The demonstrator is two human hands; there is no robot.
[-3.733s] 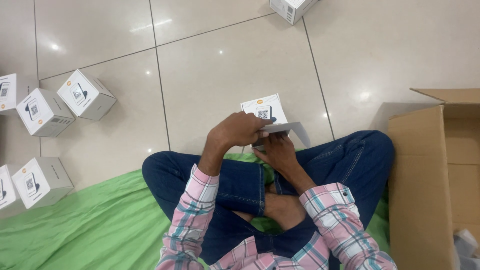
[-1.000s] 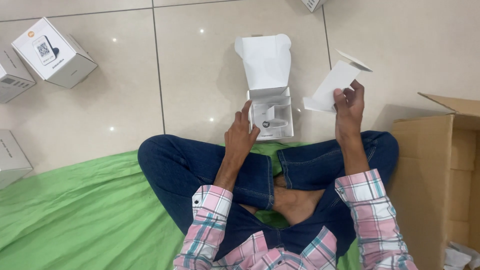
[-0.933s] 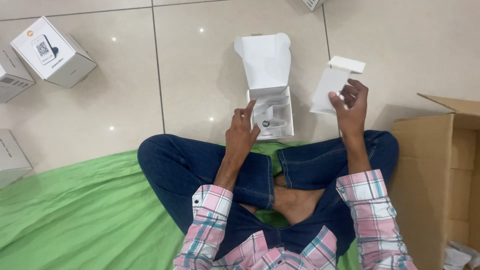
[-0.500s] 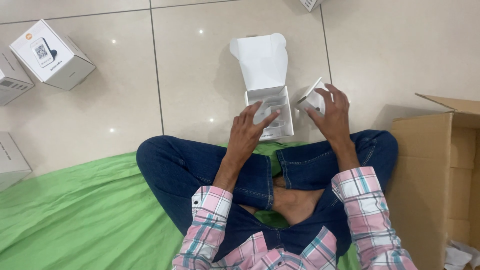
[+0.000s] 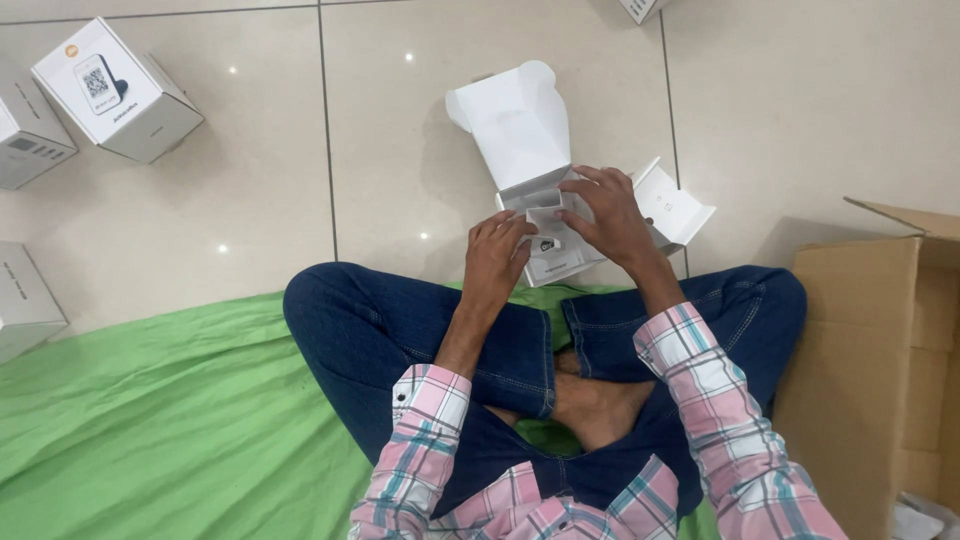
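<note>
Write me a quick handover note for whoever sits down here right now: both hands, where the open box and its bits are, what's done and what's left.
Left hand: resting on the near edge of the open white box, holding nothing separate.
Right hand: fingers on a white insert inside the box.
The box stands on the tiled floor in front of the crossed legs, lid flap up. A loose white card piece lies beside it, to the right.
Done: box opened.
Left: the insert is not seated and the lid is not shut.
Closed white boxes sit far left; a cardboard carton stands at right.
</note>
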